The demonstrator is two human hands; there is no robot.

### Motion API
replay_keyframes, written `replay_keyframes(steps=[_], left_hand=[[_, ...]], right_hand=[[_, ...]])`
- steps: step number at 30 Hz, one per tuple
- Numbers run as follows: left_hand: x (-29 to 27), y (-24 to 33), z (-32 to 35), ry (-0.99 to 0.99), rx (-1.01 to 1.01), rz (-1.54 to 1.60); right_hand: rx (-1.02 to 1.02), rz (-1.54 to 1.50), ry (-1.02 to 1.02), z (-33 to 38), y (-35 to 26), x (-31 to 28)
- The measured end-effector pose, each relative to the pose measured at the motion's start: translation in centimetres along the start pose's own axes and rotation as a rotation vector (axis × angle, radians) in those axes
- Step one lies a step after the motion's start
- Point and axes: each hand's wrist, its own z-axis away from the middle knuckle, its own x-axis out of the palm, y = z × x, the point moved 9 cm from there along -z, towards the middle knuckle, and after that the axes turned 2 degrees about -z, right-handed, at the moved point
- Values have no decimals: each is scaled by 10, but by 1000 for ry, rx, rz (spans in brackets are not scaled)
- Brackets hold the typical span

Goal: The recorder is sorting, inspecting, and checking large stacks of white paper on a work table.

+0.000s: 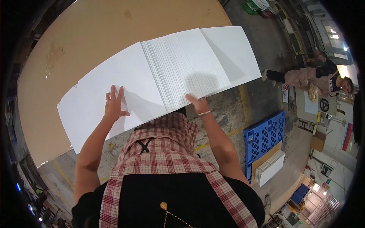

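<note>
A wide stack of large white sheets [180, 64] lies fanned out across a brown tabletop [114, 22]. Many close, overlapping edges run through its middle, and broad plain white areas spread to either side. My left hand [113, 106] rests on the left broad sheet [95, 83], fingers stretched and thumb out to the side, gripping nothing. At the near edge of the fanned part, my right hand [200, 105] is closed on the sheets, thumb on top; its other fingers are mostly hidden beneath the edge. The right end of the stack juts past the table's edge.
A blue plastic pallet [265, 140] is at the right, with a stack of white sheets [270, 167] beside it. Another person [311, 78] in a pinkish apron is at the far right near equipment. A green bucket [255, 5] stands beyond the table.
</note>
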Motion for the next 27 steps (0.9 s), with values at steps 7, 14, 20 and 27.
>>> replay_keyframes(steps=[7,14,20,27], left_hand=[[6,-1,2,1,6,24],[6,-6,-1,-28,1,56],[11,-19,6,-90,-41,31],[3,-11,7,-77,-20,35]], right_hand=[[-297,559,174,5,-81,35],[-573,1064,289,36,-108,141],[326,-898,-43,0,-6,29],[261,-1104,-390,-3,57,37]])
